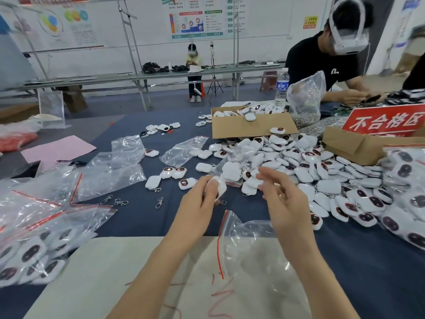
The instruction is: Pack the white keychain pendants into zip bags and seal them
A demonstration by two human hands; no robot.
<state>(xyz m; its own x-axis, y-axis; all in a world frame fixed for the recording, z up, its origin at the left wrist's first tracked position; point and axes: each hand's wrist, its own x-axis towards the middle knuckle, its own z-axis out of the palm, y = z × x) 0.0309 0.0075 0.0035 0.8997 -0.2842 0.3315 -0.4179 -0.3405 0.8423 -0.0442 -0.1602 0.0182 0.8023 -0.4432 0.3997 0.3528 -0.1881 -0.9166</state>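
My left hand [197,203] grips one white keychain pendant [218,186] above the dark blue table, a metal clasp hanging under it. My right hand [281,199] hovers just to the right, fingers loosely spread, holding nothing. Below the right wrist lies a clear zip bag [248,249] with a red seal strip, its mouth toward the left hand. A large heap of white pendants [299,166] with dark red faces spreads beyond and right of my hands.
Filled zip bags [34,249] lie at the left and at the right edge [404,180]. Empty bags [110,171] and loose clasps [117,201] lie left of centre. Cardboard boxes [248,127] stand behind the heap. A person [333,65] works at the far right.
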